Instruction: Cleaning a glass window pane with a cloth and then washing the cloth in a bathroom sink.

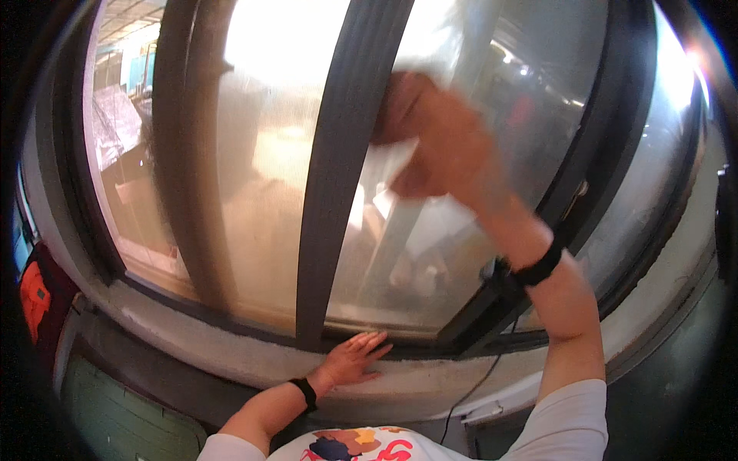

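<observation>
My right hand (447, 144) is raised in front of a dusty-looking window pane (461, 248), close beside the dark upright frame bar (346, 150). Motion blur smears its fingers, so I cannot tell whether it holds anything or touches the glass. A black band (541, 266) circles that wrist. Lower down, my left hand (350, 362) rests on the pale window sill (415, 374), fingers spread and fingertips at the bottom rail of the frame. Nothing is in it. Its wrist also carries a black band (304, 394).
A window latch (576, 196) sits on the right frame member. A dark cable (470, 389) hangs over the sill. Left of me are a green chair back (127, 409) and a red and orange item (37, 299). Behind an insect screen (265, 230), outside things look hazy.
</observation>
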Action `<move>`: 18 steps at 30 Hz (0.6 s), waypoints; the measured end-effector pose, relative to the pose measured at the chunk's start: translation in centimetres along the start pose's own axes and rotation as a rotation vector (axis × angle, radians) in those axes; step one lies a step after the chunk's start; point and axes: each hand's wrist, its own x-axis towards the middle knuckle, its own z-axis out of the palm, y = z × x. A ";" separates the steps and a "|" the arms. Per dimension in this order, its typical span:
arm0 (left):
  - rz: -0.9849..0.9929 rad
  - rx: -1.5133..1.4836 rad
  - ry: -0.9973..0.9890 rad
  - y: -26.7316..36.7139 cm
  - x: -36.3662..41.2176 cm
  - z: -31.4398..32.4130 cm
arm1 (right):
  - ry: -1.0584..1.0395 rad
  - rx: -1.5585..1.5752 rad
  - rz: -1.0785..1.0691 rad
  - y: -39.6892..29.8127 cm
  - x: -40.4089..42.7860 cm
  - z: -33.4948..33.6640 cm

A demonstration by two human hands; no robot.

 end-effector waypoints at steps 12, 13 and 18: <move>0.206 -0.008 0.134 0.6 -1.9 1.0 | -0.220 0.049 -0.040 -9.2 -18.0 16.8; 0.212 -0.007 0.120 1.0 -2.5 0.6 | -0.367 0.043 -0.046 -10.5 -19.1 17.4; 0.072 -0.065 0.182 1.6 -3.5 -3.6 | -0.233 -0.251 -0.145 -13.9 -24.3 21.4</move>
